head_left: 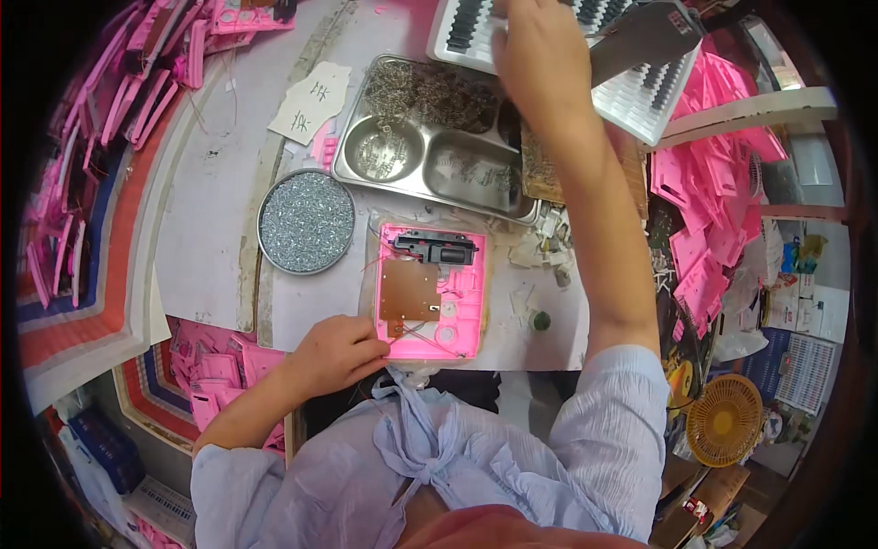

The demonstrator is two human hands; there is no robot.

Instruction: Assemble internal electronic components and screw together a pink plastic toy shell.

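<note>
A pink plastic housing [471, 316] lies open side up on the bench in front of me. Inside it are a brown circuit board [409, 291], a black module [439, 248] along its far edge and some thin wires. My left hand [346, 350] holds the housing's near left corner, fingers closed together. My right hand [541, 55] reaches far forward over a white ridged tray [626, 114] with rows of small black parts. Its fingertips run toward the picture's top edge, so their grip is hidden.
Left of the housing stands a round dish of small silvery pieces [306, 222]. Beyond is a steel compartment tray [425, 183] with small metal parts. A dark grey device [645, 41] overhangs the white tray. Pink parts [709, 201] pile up at right; more pink housings [137, 91] stand at left.
</note>
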